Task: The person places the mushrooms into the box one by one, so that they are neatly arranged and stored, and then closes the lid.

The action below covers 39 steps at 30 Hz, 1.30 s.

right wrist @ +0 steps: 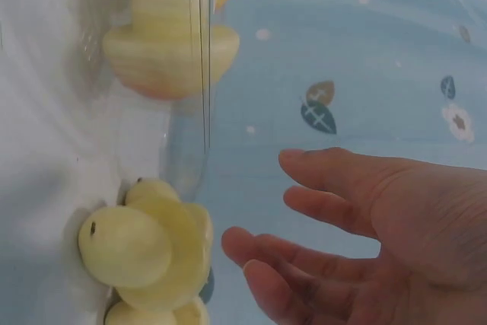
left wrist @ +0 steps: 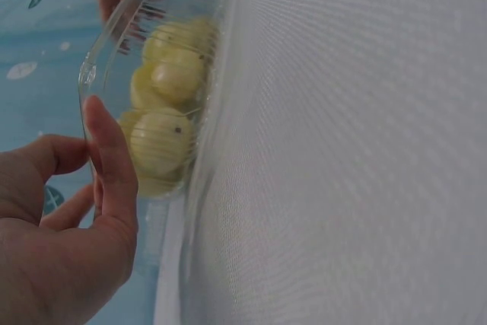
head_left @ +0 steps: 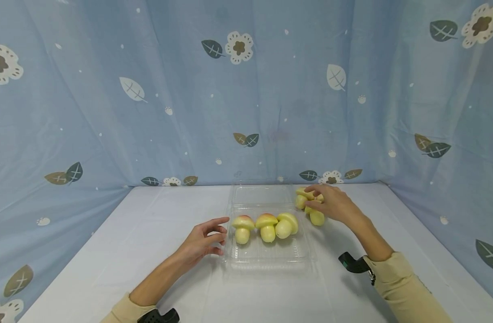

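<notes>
— Mushrooms, the yellow-green plastic toy ones (head_left: 266,226): where?
— 3 in a row inside clear plastic clamshell box (head_left: 266,253), mid-table. More loose mushrooms (head_left: 311,206) just beside box's right edge.
— Ur hands?
— My left hand (head_left: 204,242) touches box's left rim, fingers relaxed, holding nothing. My right hand (head_left: 333,204) rests on loose ones, fingers spread, no firm grip.

table (head_left: 109,251) – white cloth | on it – clear tray (head_left: 270,255), loose mushrooms (head_left: 316,217)
</notes>
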### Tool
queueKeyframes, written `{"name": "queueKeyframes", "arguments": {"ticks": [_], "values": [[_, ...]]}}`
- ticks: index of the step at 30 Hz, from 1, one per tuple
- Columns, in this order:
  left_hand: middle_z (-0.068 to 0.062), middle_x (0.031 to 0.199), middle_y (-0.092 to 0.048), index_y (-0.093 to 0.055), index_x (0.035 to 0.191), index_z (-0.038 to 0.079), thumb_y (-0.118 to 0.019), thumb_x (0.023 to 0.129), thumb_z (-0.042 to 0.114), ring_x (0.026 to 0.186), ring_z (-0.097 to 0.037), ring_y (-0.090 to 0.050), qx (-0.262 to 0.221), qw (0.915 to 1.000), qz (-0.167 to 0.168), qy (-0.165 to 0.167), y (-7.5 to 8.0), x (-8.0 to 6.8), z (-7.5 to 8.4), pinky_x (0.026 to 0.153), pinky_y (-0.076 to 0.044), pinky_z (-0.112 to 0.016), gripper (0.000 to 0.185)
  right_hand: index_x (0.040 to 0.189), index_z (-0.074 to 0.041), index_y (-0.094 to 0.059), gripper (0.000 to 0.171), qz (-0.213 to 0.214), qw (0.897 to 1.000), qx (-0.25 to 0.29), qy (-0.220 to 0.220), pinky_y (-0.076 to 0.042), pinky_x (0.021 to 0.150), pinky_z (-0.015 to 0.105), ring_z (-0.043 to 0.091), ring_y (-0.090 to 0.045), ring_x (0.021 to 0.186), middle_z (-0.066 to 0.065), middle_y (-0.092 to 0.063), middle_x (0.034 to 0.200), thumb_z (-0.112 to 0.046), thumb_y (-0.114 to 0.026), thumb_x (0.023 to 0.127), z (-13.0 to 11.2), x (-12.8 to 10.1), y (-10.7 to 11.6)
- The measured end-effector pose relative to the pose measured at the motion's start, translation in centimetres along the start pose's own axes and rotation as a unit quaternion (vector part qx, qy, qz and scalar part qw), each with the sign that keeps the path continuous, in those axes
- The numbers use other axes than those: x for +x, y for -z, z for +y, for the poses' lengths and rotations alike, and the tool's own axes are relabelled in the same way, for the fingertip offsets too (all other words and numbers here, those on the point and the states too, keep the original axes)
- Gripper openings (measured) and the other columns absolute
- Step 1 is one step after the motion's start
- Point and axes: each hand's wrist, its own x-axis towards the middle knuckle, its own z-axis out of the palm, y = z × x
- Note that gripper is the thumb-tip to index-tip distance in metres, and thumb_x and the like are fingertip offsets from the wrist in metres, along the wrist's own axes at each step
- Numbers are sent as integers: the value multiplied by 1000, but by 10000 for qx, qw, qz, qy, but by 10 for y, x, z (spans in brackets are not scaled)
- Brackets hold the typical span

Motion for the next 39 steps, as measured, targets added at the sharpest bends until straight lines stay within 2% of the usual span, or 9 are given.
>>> {"name": "queueKeyframes", "arguments": {"ticks": [7,16,27,34,39], "values": [[-7,107,-47,-40,136,12,-62,85,12,77,-15,-54,-3,10000,-3,27,0,-1,0,61,-55,-29,56,123,-14,-55,43,-100,9995,-274,-122,-48,71,47,35,-56,102,17,-59,114,-35,-60,86,9,-1,0],[-9,110,-47,-41,136,15,-61,85,12,77,-15,-55,-20,9999,80,61,0,0,-1,60,-55,-30,55,121,-14,-56,42,-116,9992,-337,-200,-47,65,40,32,-56,98,17,-58,112,-36,-60,86,16,1,-4],[-7,108,-47,-40,136,15,-60,86,11,78,-15,-54,-29,9999,108,96,-2,-1,0,60,-55,-30,55,120,-13,-57,43,-220,9981,-404,-408,-47,71,49,33,-55,100,16,-59,113,-35,-63,84,24,3,-11],[-9,109,-47,-40,137,14,-61,86,11,78,-15,-54,-25,9999,103,56,-1,0,-1,59,-55,-29,55,122,-12,-55,47,-341,9970,-410,-564,-43,79,58,37,-50,110,14,-54,124,-35,-64,83,27,7,-19],[-14,113,-46,-40,136,14,-62,85,12,77,-15,-54,-36,10000,74,44,-1,0,-1,59,-55,-29,56,123,-13,-54,49,-307,9967,-525,-540,-41,82,60,39,-47,114,15,-49,130,-37,-65,81,31,8,-24]]}}
